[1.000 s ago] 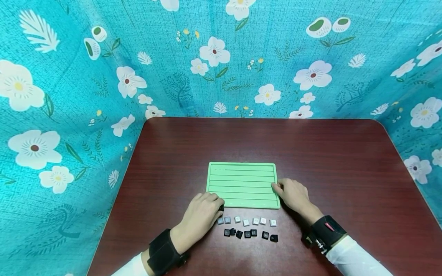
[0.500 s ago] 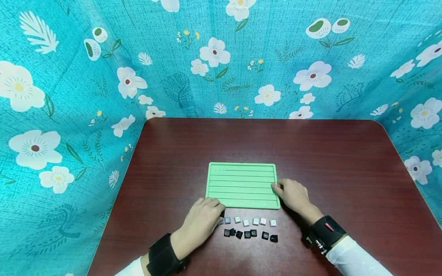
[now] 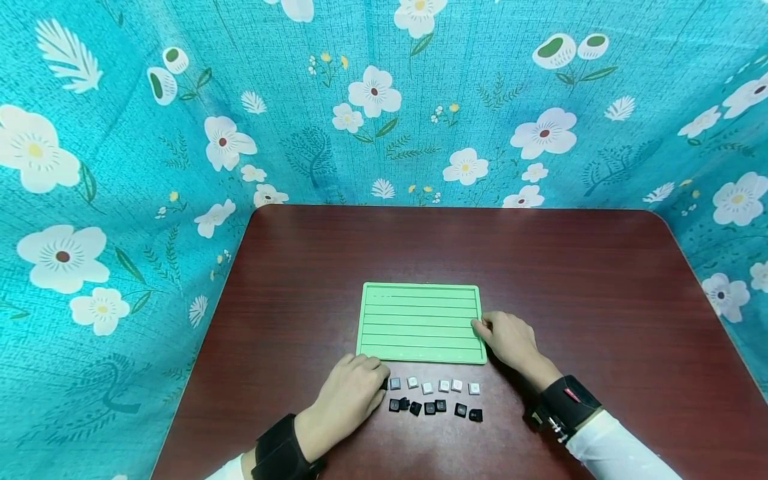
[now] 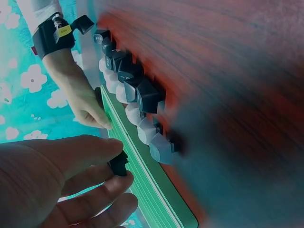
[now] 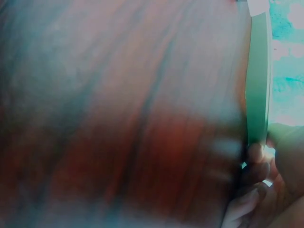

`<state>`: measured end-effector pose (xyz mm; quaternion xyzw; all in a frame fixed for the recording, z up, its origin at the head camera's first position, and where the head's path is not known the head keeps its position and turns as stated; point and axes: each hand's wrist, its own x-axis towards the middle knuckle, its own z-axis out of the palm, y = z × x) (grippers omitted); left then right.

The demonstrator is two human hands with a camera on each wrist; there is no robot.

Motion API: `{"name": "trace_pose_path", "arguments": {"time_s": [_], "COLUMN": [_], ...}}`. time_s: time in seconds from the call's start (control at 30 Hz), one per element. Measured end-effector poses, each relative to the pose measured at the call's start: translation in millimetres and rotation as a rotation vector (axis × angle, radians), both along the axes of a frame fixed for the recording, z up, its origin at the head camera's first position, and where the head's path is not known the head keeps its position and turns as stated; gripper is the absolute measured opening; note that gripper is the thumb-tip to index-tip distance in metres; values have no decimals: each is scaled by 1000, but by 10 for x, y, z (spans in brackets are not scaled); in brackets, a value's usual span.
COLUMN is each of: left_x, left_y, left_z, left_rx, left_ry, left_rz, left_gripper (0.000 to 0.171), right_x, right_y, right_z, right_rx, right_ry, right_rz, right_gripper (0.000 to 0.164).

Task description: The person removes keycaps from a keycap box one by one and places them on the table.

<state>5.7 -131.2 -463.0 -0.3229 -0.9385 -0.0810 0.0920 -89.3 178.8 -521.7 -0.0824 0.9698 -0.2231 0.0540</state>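
My left hand (image 3: 354, 391) pinches a black keycap (image 4: 118, 164) between thumb and fingertips, just off the near left corner of a green ridged board (image 3: 420, 325). In the head view the hand mostly covers that keycap. My right hand (image 3: 510, 341) grips the board's right edge, thumb on top and the other fingers curled at the side, as the right wrist view shows. Below the board lie a row of white and grey keycaps (image 3: 427, 389) and, nearer me, a row of black keycaps (image 3: 430, 409). The left end of the pale row is hidden by my left hand.
The dark red-brown wooden table (image 3: 570, 267) carries everything. A blue flowered cloth (image 3: 468, 87) hangs behind it and along its sides. Black bands with devices, such as the right wristband (image 3: 567, 402), sit on both wrists.
Holding the black keycap, my left hand has drawn a little toward me, from the board's near left corner to beside the pale row. The right hand and the board stay put.
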Motion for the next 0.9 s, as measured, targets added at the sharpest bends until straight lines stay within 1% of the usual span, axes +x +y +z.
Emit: {"name": "trace_pose_path", "arguments": {"time_s": [0.33,0.57,0.73,0.9], "left_x": [70,77,93,113], "left_y": [-12,-32,-29,-27], "left_z": [3,-9,-20,-33], "left_rx": [-31,-48,-61,-72], "left_ry": [-27,-41,-56,-51], "left_rz": [-22,-27,-33,-39], "left_gripper": [12,22,21,21], "right_x": [2,-2,-10,-14], "right_y": [-3,0,3,9], "right_z": [31,38,42,49], "right_rx": [-14,-22,-17,-18], "right_ry": [0,5,3,2], "right_rz": [8,12,11,12], "right_gripper": [44,44,44,44]}}
